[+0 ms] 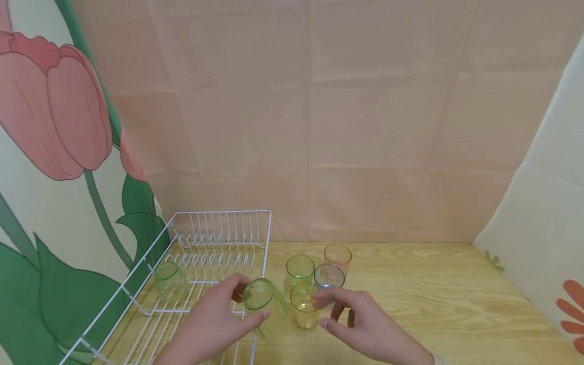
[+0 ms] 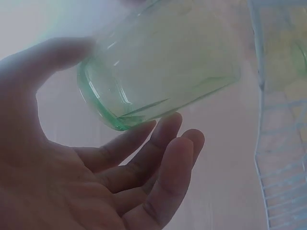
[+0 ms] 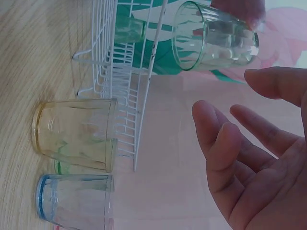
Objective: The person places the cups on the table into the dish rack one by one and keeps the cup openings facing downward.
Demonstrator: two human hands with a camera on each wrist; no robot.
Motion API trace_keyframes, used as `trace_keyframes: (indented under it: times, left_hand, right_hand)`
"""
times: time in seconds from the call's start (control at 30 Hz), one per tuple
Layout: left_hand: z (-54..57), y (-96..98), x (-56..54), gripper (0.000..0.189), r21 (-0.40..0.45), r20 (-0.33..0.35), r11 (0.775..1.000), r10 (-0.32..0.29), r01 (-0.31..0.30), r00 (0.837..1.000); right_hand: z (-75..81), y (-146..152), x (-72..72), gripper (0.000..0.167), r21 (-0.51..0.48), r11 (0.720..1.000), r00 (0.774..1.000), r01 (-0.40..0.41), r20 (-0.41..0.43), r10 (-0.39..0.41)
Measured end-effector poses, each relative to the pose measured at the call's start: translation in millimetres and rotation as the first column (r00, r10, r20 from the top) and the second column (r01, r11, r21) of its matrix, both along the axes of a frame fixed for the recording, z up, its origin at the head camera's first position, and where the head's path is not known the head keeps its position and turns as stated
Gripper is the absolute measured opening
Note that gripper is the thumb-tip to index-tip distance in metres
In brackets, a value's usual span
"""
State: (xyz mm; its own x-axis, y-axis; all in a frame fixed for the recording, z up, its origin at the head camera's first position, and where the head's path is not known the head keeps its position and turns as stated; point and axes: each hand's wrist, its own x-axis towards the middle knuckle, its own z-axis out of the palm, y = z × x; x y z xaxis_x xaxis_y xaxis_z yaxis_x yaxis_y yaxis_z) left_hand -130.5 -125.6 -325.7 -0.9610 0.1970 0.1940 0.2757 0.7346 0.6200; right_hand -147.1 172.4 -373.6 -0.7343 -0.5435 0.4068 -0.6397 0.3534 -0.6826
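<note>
My left hand [image 1: 212, 317] holds a green-tinted drinking glass [image 1: 277, 317] between thumb and fingers, above the table beside the rack's right edge. This glass is upside down, its thick base by my fingers in the left wrist view and its wide mouth lower. My right hand [image 1: 367, 324] hovers over a yellow glass [image 1: 306, 317], fingers loosely bent and nothing in them; in the right wrist view a gap separates it from the glasses. Behind the yellow glass stand a blue-rimmed glass [image 1: 329, 276], another green glass [image 1: 299, 268] and a pinkish-orange glass [image 1: 338, 256], all upright.
A white wire dish rack [image 1: 269, 228] stands on the left of the wood-patterned table [image 1: 424, 294]. Inside it, at the left, sits one green glass [image 1: 170, 281]. Behind the table hangs a plain pinkish sheet [image 1: 365, 126]; a tulip-printed sheet [image 1: 55, 111] is at the left.
</note>
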Motion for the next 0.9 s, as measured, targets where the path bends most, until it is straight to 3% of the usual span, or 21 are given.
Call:
trace_keyframes:
  times: [0.17, 0.33, 0.5, 0.67, 0.9]
  left_hand:
    - [9.2, -18.8, -7.2, 0.048, -0.030, 0.024, 0.994, 0.104, -0.103, 0.994]
    - [14.3, -42.5, -23.0, 0.061, -0.049, 0.050, 0.989, 0.143, -0.141, 0.988]
    - [10.5, -61.5, -37.5, 0.065, -0.045, 0.033, 0.986, 0.161, -0.160, 0.986]
    - [7.3, -78.1, -49.3, 0.071, -0.137, 0.017, 0.973, 0.189, -0.185, 0.982]
    - [0.0, -99.7, -65.8, 0.077, -0.226, 0.075, 0.953, 0.222, -0.201, 0.972]
  right_hand:
    - [-1.2, 0.6, -1.2, 0.029, -0.005, 1.000, 1.000, 0.004, -0.008, -0.004]
    - [0.6, 0.4, -1.7, 0.031, 0.000, 1.000, 0.999, 0.017, -0.039, -0.017]
    - [3.0, 0.9, -0.5, 0.033, 0.003, 1.000, 0.999, 0.027, -0.042, -0.027]
    - [5.8, 3.1, -1.2, 0.035, 0.000, 1.000, 0.998, 0.029, -0.051, -0.029]
    - [8.0, 6.0, -0.4, 0.035, 0.005, 0.999, 0.999, 0.042, -0.025, -0.041]
